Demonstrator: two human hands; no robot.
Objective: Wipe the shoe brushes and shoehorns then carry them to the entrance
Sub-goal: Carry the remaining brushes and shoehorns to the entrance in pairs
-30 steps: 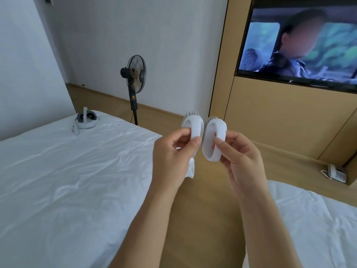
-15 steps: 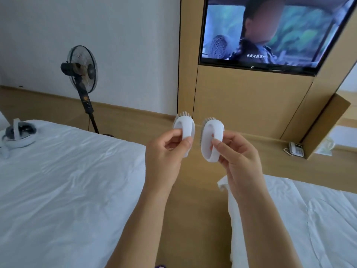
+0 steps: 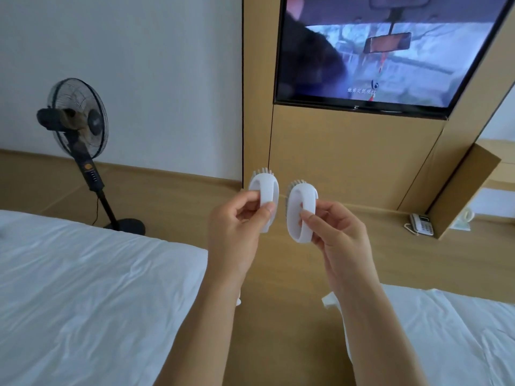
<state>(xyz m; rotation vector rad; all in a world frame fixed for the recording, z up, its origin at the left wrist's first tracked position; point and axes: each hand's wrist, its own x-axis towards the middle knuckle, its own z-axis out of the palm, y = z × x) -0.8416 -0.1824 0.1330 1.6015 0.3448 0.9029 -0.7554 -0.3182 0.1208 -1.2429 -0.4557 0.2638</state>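
Head view, centre frame: our left hand (image 3: 237,232) pinches one white shoe brush (image 3: 264,196), our right hand (image 3: 337,235) another (image 3: 302,213), both grips closed, brushes apart, bristles up.

Both shoe brushes, the left brush (image 3: 264,196) and the right brush (image 3: 302,211), are plain white with pale grey-beige bristles. The beds (image 3: 92,296) wear unpatterned white sheets, the floor (image 3: 284,316) and wall panel (image 3: 348,160) are light tan wood, the wall (image 3: 156,79) white. The standing fan (image 3: 76,121) is black, the telephone (image 3: 421,223) white.
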